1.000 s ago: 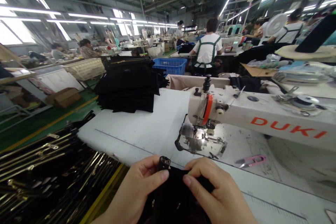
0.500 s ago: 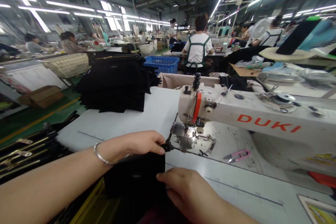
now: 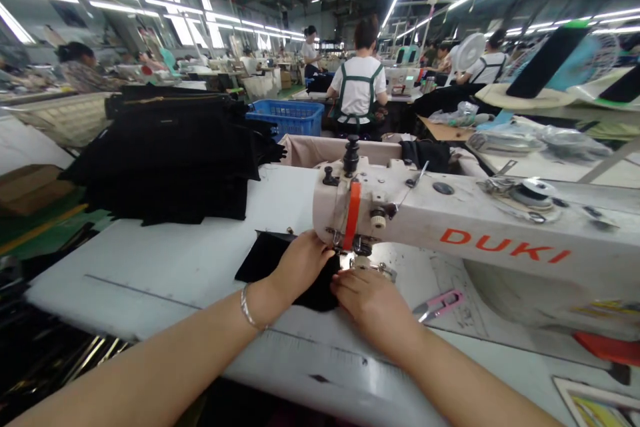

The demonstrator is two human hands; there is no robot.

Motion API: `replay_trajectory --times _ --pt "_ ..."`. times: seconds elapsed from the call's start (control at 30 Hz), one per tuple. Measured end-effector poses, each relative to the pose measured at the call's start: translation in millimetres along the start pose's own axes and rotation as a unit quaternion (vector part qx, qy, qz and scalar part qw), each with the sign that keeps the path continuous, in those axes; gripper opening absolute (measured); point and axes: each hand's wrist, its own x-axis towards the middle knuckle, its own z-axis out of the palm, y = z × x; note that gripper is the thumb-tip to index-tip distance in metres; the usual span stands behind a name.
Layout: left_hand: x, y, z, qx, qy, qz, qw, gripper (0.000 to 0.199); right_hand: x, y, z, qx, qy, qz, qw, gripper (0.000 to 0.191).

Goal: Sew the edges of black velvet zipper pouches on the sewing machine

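Observation:
A black fabric piece (image 3: pixel 317 291) lies flat on the white sewing table, its right edge at the needle area of the sewing machine (image 3: pixel 425 213). My left hand (image 3: pixel 300 267), with a silver bangle at the wrist, grips the piece close to the presser foot. On the near right edge of the same piece, my right hand (image 3: pixel 373 303) has its fingers bent together over the cloth. The needle and foot are partly hidden behind my fingers. Pink-handled thread snips (image 3: pixel 443 307) rest on the table right of my right hand.
A tall pile of black fabric pieces (image 3: pixel 175 153) stands on the table's far left. Behind it is a blue basket (image 3: pixel 287 118). A co-worker (image 3: pixel 359 83) in a white shirt sits ahead, facing away. A black thread cone (image 3: pixel 547 60) stands at the right.
Both hands have moved forward, bringing the black fabric piece up from the table's front edge to the machine's needle. My view has shifted slightly to the right.

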Motion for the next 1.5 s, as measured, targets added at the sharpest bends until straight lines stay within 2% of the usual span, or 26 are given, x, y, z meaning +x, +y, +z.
replay_trajectory --times 0.13,0.23,0.3,0.5,0.83,0.97,1.03,1.13,1.17,1.2,1.27,1.3,1.37,1.43,1.47,1.5 --pt "-30 6 -2.9 -0.001 0.005 0.067 0.998 0.022 -12 -6 8 0.016 0.052 -0.008 0.998 0.023" --pt "-35 4 -7.0 0.007 0.013 0.111 0.994 0.025 -11 -7 11 0.03 0.098 -0.014 0.995 0.022" --pt "-33 2 -8.7 0.009 0.008 0.123 0.992 0.024 -10 -7 11 0.034 0.105 -0.019 0.994 0.02" --pt "-30 1 -12.6 0.002 0.004 0.138 0.99 0.023 -9 -10 10 0.039 0.115 -0.029 0.992 0.022" --pt "-24 0 -9.9 -0.012 0.007 0.119 0.993 0.02 -8 -8 9 0.037 0.107 -0.013 0.994 0.022" --pt "-29 -1 -17.3 -0.025 -0.01 0.103 0.994 0.022 -10 -9 10 0.055 0.1 -0.01 0.993 0.018" --pt "-39 0 -22.7 -0.03 -0.034 0.106 0.993 0.034 -11 -10 11 0.062 0.094 -0.001 0.994 0.016" --pt "-59 5 -25.1 0.0 -0.047 0.14 0.989 0.093 -10 -13 7 0.075 0.094 0.018 0.993 0.015" --pt "-64 5 -25.1 0.024 -0.041 0.146 0.988 0.097 -9 -14 5 0.08 0.097 0.017 0.992 0.014" --pt "-67 4 -26.3 0.052 -0.034 0.148 0.987 0.088 -9 -15 3 0.086 0.104 0.012 0.991 0.014" --pt "-70 -5 -36.4 0.114 -0.016 0.154 0.981 0.053 -9 -16 -1 0.106 0.13 0.003 0.986 0.013" --pt "-70 -13 -47.2 0.143 -0.001 0.164 0.976 0.042 -10 -16 -2 0.118 0.146 0.001 0.982 0.014" --pt "-71 -30 -79.3 0.191 0.062 0.183 0.962 0.038 -12 -16 -2 0.14 0.163 -0.001 0.977 0.014" --pt "-75 -41 -115.4 0.231 0.174 0.14 0.947 0.04 -14 -16 2 0.14 0.153 -0.013 0.978 0.013" --pt "-79 -42 -129.3 0.238 0.235 0.113 0.936 0.04 -14 -17 4 0.133 0.141 -0.018 0.981 0.013" --pt "-83 -38 -137.6 0.226 0.268 0.11 0.93 0.039 -14 -18 5 0.126 0.129 -0.019 0.984 0.013"
